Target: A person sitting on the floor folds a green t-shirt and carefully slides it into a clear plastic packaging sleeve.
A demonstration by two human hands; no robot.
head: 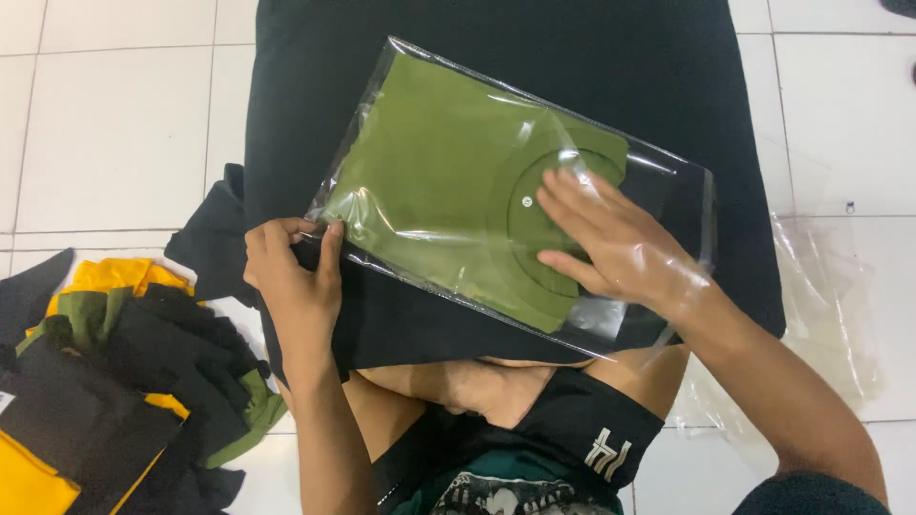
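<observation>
Two hands on one bagged green shirt (448, 191).
Left hand (291, 277) pinches the clear plastic bag (668, 176) at its corner; right hand (611, 243) lies flat, open, on it, over black cloth (572, 48). One pile of clothes (114, 372) lies left on the floor (105, 114).
</observation>
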